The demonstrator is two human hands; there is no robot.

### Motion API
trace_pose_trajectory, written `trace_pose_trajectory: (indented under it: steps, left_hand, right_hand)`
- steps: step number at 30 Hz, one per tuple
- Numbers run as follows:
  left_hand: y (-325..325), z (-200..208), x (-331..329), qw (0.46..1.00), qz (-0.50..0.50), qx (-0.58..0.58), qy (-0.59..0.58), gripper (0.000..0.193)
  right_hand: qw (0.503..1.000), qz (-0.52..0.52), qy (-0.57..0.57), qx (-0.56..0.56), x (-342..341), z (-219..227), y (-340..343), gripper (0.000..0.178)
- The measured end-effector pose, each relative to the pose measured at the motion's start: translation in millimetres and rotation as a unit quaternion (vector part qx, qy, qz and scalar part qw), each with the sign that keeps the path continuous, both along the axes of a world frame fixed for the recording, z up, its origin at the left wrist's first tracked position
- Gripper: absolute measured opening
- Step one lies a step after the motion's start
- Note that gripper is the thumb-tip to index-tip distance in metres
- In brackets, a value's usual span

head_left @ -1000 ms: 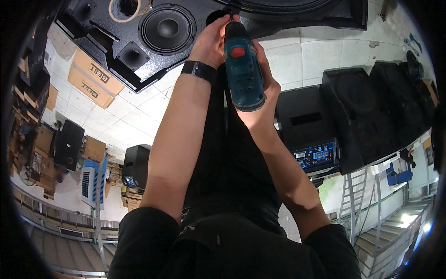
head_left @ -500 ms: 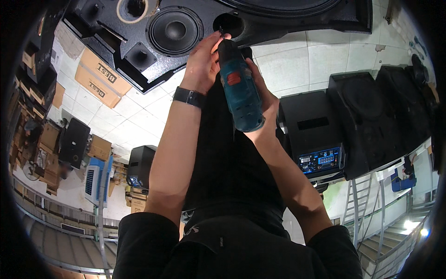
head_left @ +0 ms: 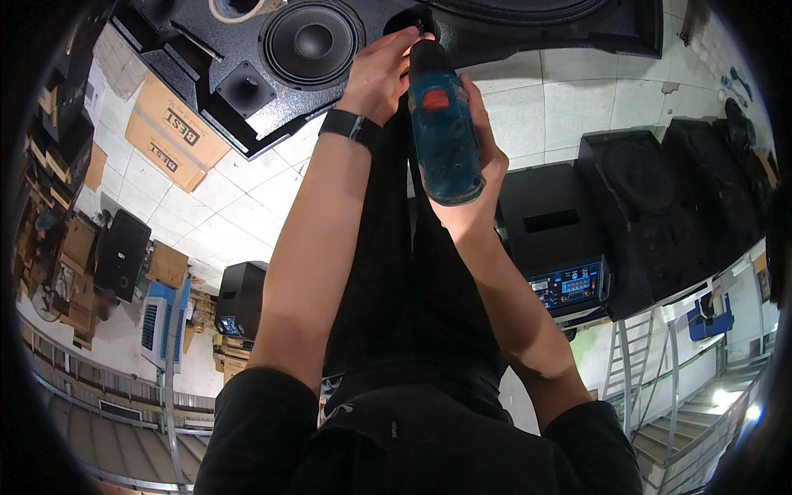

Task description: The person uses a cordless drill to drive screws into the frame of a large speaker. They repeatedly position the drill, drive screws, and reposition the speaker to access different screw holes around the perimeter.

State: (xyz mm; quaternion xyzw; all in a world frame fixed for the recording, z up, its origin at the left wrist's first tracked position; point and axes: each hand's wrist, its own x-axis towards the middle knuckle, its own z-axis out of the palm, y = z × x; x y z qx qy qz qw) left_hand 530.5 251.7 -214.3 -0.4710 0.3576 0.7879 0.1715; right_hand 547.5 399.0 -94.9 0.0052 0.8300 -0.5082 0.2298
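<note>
My right hand [head_left: 488, 157] is wrapped round a teal cordless drill [head_left: 447, 132] with a red switch and a black nose, which points away from me. At the drill's tip, the fingers of my left hand [head_left: 379, 81] are pinched together around something small and dark that I cannot make out. Both hands are at the near edge of a large black speaker cabinet [head_left: 227, 48] lying on its back, close to a round dark opening in it. Left of my left hand, a round speaker driver [head_left: 314, 43] and a square horn [head_left: 245, 89] sit in the cabinet.
A tape roll [head_left: 239, 8] rests on the cabinet. A flat cardboard box [head_left: 177, 132] lies on the tiled floor [head_left: 256, 194] at left. Several black speakers [head_left: 549, 194] stand at right, near a metal ladder [head_left: 631, 359]. A blue-and-white air cooler [head_left: 163, 326] stands at lower left.
Both hands and the drill have moved slightly away from me and to the right, further over the cabinet's opening. My grip on the drill is unchanged.
</note>
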Motion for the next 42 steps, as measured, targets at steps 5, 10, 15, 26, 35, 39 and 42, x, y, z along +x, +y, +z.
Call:
trace_pose_trajectory:
  steps: [5,10,15,26,35,39,42]
  left_hand:
    - [1.4,-30.2,1.9,0.985,-0.134,-0.109,0.014,0.049]
    - [1.2,-26.9,-7.5,0.999,-0.036,-0.018,-0.002,0.037]
    - [-4.6,3.8,-0.3,0.999,0.014,0.011,-0.027,0.031]
    - [-8.3,17.4,18.8,0.997,0.057,0.022,-0.055,0.035]
    - [0.0,13.9,1.1,0.999,-0.010,-0.014,-0.034,0.038]
    - [3.6,7.7,-8.1,0.999,-0.028,-0.044,-0.008,0.037]
    - [5.3,5.3,-12.2,0.999,-0.017,-0.040,-0.025,0.035]
  right_hand:
    - [1.000,-0.015,0.004,-0.009,1.3,-9.4,-0.3,0.093]
    - [0.999,-0.028,0.000,-0.015,1.5,-12.1,-2.4,0.092]
    - [0.972,-0.119,-0.170,-0.112,10.5,-3.2,-1.3,0.075]
    - [0.988,-0.043,-0.129,-0.076,28.4,-1.3,1.6,0.078]
    - [0.997,-0.036,-0.048,-0.043,17.8,-11.3,1.4,0.081]
    - [0.995,-0.053,-0.077,-0.042,13.0,-12.1,4.3,0.086]
    - [0.998,-0.039,-0.050,-0.030,7.2,-10.1,3.4,0.088]
